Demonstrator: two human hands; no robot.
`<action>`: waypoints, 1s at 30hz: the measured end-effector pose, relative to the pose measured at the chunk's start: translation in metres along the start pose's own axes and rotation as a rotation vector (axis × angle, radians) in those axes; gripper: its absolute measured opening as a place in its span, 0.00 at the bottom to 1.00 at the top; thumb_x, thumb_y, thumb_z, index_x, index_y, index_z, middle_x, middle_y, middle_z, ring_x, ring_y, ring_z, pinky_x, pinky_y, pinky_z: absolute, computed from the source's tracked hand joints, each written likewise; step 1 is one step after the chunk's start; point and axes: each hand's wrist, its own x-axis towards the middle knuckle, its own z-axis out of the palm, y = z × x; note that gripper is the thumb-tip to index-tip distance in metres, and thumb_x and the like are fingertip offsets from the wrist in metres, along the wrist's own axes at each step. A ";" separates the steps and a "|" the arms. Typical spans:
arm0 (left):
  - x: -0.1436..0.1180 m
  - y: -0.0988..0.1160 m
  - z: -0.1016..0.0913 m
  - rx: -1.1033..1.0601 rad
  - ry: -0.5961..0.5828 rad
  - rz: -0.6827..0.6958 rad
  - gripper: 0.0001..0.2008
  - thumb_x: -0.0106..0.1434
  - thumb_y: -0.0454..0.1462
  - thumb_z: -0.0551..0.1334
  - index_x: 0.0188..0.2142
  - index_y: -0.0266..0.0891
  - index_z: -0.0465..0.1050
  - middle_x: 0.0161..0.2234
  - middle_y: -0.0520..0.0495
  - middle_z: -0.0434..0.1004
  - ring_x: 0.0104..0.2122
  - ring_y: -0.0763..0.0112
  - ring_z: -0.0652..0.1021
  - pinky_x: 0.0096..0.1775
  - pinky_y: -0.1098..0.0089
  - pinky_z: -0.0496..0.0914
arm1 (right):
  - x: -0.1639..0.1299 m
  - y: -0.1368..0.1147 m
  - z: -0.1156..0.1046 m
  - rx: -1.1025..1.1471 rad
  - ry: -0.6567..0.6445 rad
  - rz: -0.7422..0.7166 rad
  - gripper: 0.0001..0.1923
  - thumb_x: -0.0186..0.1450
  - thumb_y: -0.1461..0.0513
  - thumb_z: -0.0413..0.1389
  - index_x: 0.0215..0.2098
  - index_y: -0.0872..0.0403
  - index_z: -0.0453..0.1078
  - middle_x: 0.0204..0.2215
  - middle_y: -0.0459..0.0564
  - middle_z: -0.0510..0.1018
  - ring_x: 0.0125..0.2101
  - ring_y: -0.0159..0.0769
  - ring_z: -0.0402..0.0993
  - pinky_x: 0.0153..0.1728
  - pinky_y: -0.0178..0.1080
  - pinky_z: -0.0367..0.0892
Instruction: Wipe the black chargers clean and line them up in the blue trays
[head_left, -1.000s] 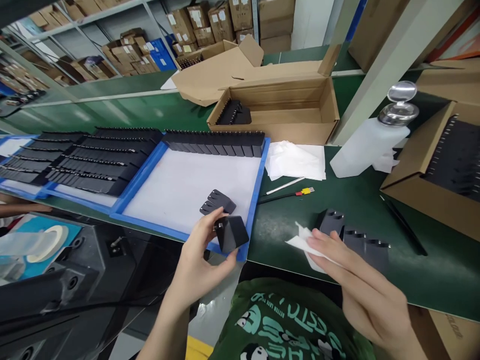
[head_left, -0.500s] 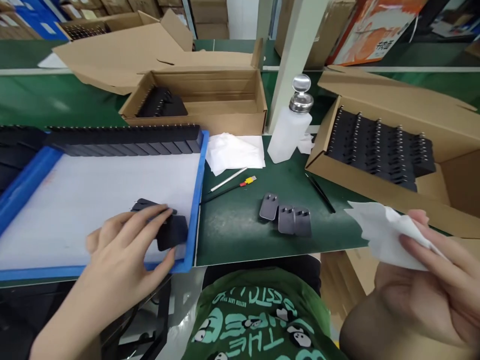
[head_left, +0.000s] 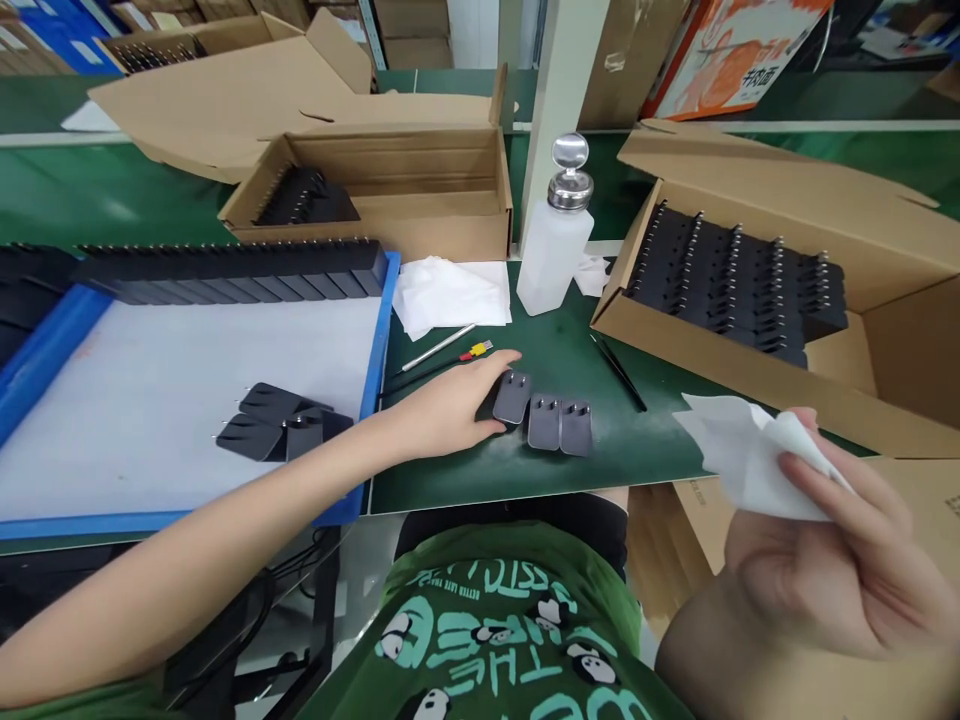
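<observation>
My left hand (head_left: 450, 410) reaches across the bench, thumb and fingers apart at the left edge of a small dark plastic piece (head_left: 512, 397) with rounded corners and two short pins. Beside that piece lie two similar dark plastic pieces (head_left: 559, 426), side by side. In my right hand (head_left: 840, 540), a white wipe (head_left: 750, 450) is pinched between thumb and fingers above the bench's front edge. Several black plastic pieces with metal pins (head_left: 274, 420) lie loosely in the blue-rimmed tray (head_left: 379, 345), partly overlapping. A row of black pieces (head_left: 232, 272) lines the tray's far side.
An open carton (head_left: 780, 395) at the right holds rows of black pinned pieces; another carton (head_left: 442, 238) stands behind the tray. Between them are a white pump bottle (head_left: 555, 250) and folded wipes (head_left: 454, 297). Tweezers (head_left: 619, 373), a silver pen-like stick (head_left: 437, 348) and a cable (head_left: 476, 350) lie nearby.
My left hand has let go of the black piece in the tray and moved right to the dark pieces on the bench. My right hand still holds the wipe, and the view has shifted slightly.
</observation>
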 end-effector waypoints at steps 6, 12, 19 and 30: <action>-0.027 0.029 -0.001 -0.124 0.178 -0.118 0.24 0.58 0.40 0.69 0.53 0.39 0.69 0.52 0.39 0.75 0.49 0.52 0.79 0.51 0.53 0.75 | -0.015 -0.018 0.017 0.185 -0.471 0.017 0.34 0.61 0.81 0.50 0.59 0.52 0.74 0.59 0.49 0.76 0.55 0.50 0.77 0.61 0.52 0.73; -0.057 0.050 -0.017 -0.048 0.345 -0.102 0.25 0.50 0.31 0.67 0.49 0.41 0.70 0.42 0.47 0.77 0.40 0.62 0.80 0.42 0.64 0.78 | -0.027 -0.035 0.064 0.366 -1.026 -0.303 0.22 0.71 0.75 0.43 0.59 0.66 0.69 0.58 0.62 0.75 0.66 0.42 0.62 0.67 0.49 0.62; -0.089 0.028 -0.013 -0.746 0.576 -0.308 0.22 0.51 0.37 0.75 0.45 0.40 0.74 0.38 0.46 0.79 0.37 0.65 0.82 0.37 0.67 0.81 | -0.017 -0.012 0.058 0.236 -1.062 -0.351 0.27 0.67 0.78 0.44 0.61 0.62 0.69 0.57 0.61 0.77 0.62 0.45 0.69 0.64 0.52 0.66; -0.081 0.041 -0.007 -1.285 0.703 -0.539 0.22 0.47 0.46 0.79 0.38 0.38 0.79 0.32 0.49 0.81 0.31 0.72 0.79 0.31 0.75 0.76 | -0.044 -0.056 0.097 0.439 -0.786 -0.340 0.25 0.70 0.76 0.43 0.62 0.65 0.67 0.58 0.59 0.75 0.64 0.42 0.65 0.64 0.47 0.67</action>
